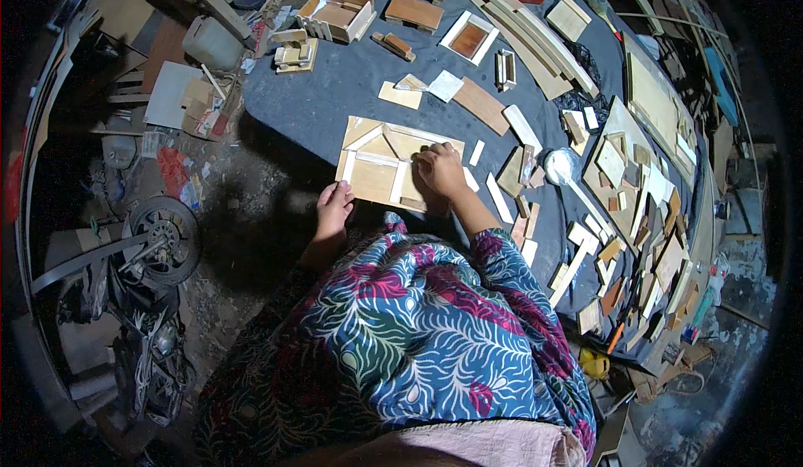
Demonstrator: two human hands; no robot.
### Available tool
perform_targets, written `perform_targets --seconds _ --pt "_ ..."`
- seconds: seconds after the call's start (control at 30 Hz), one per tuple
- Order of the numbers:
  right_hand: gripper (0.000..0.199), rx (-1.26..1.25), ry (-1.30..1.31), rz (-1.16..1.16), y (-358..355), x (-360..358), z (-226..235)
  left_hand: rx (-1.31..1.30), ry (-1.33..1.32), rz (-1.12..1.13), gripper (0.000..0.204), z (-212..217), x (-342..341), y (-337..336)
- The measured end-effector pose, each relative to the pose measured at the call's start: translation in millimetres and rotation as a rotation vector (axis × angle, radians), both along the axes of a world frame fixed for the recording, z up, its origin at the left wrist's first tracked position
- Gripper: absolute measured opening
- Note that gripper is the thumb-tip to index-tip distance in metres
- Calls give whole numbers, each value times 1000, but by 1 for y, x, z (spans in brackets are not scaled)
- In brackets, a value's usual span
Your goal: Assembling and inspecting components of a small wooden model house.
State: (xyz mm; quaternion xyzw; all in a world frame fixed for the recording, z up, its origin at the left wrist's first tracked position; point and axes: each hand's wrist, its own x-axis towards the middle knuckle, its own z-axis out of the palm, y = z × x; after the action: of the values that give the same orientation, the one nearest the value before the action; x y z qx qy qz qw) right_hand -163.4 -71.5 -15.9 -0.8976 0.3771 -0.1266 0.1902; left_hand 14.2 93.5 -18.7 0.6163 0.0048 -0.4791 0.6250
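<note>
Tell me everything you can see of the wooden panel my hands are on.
The wooden panel looks like a thin, pale, roughly rectangular board. Narrow wooden strips on it suggest a house outline: slanted pieces toward the far edge, a crosspiece and uprights nearer. Some look whitish in places. It sits strips up, seemingly flat, at the near edge of the dark-covered table. The left grip holds its near left corner; the right grip covers part of its right side.

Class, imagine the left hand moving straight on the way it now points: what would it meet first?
The left hand would most likely meet the pale strip at the left of the wooden panel, though depth is hard to judge.
</note>
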Motion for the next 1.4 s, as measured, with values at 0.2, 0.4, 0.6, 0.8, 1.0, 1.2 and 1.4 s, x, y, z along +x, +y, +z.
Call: perform_targets --seconds 0.2,0.4,0.6,0.8,1.0,1.2,1.4 --pt "13 12 -312 -216 -11 -18 -7 1 -8 9 22 -2 0 -3" --pt "11 262 -496 -595 -12 -74 -8 25 40 47 25 0 -3 -3" --pt "14 -60 -185 -198 1 -46 -4 -32 -34 26 18 1 -16 -10" --pt "15 -156 77 -71 6 -4 -6 -54 -51 42 20 0 -10 -12" --pt "14 -32 20 -128 1 -2 -14 -67 -48 58 19 -10 -9 -5" --pt "14 -32 38 -97 0 -6 -11 -137 -22 42 21 -25 -10 -4" --pt "13 78 -136 -168 -5 -14 -8 -40 -169 -14 19 -22 -11 -6"
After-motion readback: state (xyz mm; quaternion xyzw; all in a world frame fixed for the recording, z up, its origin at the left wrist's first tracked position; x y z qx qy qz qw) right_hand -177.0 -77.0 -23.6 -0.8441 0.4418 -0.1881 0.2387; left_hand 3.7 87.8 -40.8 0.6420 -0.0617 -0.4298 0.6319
